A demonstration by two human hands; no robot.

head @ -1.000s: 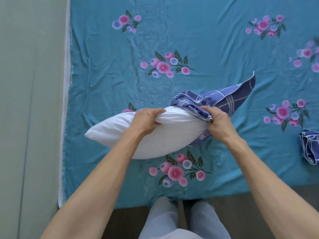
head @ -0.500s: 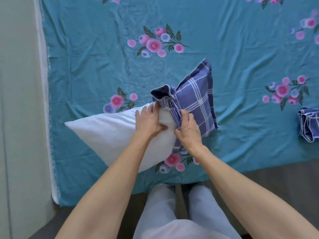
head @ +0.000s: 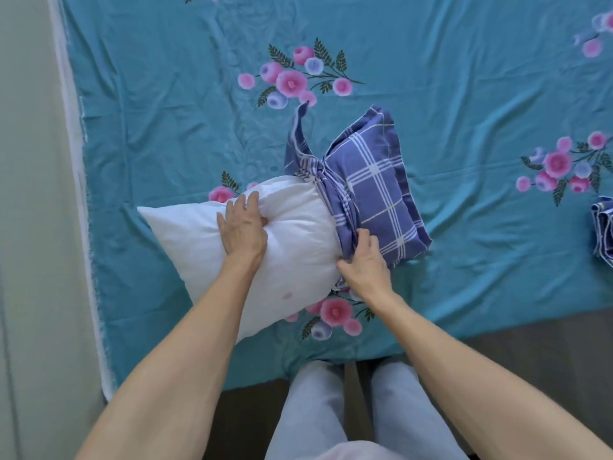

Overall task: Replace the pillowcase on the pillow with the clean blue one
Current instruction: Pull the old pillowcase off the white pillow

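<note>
A bare white pillow (head: pixel 185 237) lies on the teal flowered bed sheet (head: pixel 166 111), its right end inside a blue checked pillowcase (head: pixel 374 190). The case is bunched at its opening around the pillow's right part, with one flap standing up behind. My left hand (head: pixel 243 229) presses into the pillow's top, fingers dug into the stuffing. My right hand (head: pixel 363 262) pinches the near edge of the pillowcase opening at the pillow's lower right.
Another folded blue checked cloth (head: pixel 602 227) lies at the right edge of the bed. A pale wall (head: pixel 26 194) runs along the left. My legs in light trousers (head: pixel 318 410) stand against the bed's near edge over dark floor (head: pixel 530 343).
The pillow has been laid flatter on the bed and the case now covers more of its right end. My right hand slid from the top to the near edge of the opening.
</note>
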